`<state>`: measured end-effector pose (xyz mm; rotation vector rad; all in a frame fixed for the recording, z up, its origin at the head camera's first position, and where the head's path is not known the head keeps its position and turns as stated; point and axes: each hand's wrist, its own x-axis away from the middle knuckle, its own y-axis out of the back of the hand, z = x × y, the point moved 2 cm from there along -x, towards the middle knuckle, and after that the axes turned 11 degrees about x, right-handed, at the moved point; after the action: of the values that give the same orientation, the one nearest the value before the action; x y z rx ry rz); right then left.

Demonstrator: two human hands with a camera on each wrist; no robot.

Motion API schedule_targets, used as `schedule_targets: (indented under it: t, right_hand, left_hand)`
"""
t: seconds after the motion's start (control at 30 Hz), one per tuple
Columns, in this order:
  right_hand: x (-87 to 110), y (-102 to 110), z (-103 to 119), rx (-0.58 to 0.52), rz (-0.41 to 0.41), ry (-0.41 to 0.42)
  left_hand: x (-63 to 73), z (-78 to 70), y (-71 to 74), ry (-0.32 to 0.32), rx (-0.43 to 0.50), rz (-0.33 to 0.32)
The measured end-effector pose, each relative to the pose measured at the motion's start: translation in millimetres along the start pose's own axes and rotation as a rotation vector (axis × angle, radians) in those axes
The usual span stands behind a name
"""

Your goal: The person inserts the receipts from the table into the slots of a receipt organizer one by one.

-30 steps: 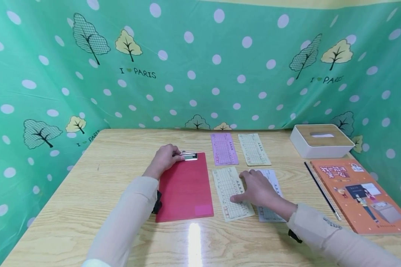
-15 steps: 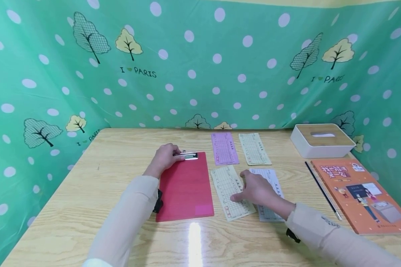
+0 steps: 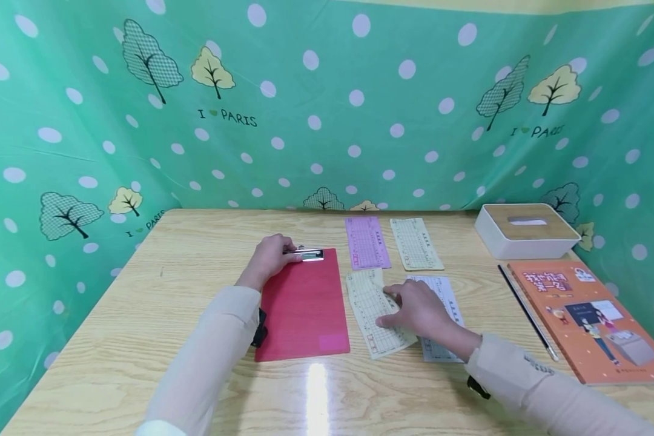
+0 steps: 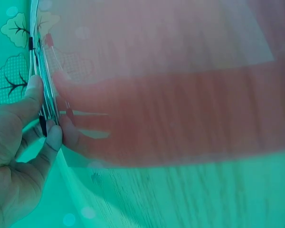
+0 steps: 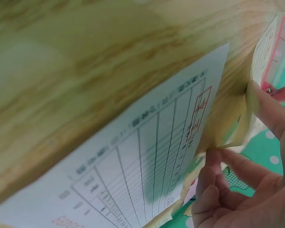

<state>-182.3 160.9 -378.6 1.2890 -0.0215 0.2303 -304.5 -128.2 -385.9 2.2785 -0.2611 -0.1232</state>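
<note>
Left hand [image 3: 269,259], head view: pinches metal clip [image 3: 312,255] of red clipboard [image 3: 305,312], probably stiff.
Right hand [image 3: 416,306], head view: grasps pale-yellow slip [image 3: 367,312], just left of the palm; likely light, limp, easily creased, best taken at an edge.
Clip, left wrist view: shows edge-on between fingertips, unseen from above.
Bend, right wrist view: reveals paper bowing between thumb and finger, beyond white printed slip [image 5: 147,142].
</note>
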Motion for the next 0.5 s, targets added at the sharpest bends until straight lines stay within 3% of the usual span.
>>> schedule_targets:
  t: [0.3, 0.5]
  right_hand:
    - [-0.4, -1, -5, -0.111, 0.069, -0.017]
    - [-6.2, 16, -6, -0.194, 0.022, 0.09]
  left_hand:
    - [-1.0, -0.2, -1.4, 0.011, -0.018, 0.0]
    - [-0.1, -0.3, -1.3, 0.01, -0.016, -0.005]
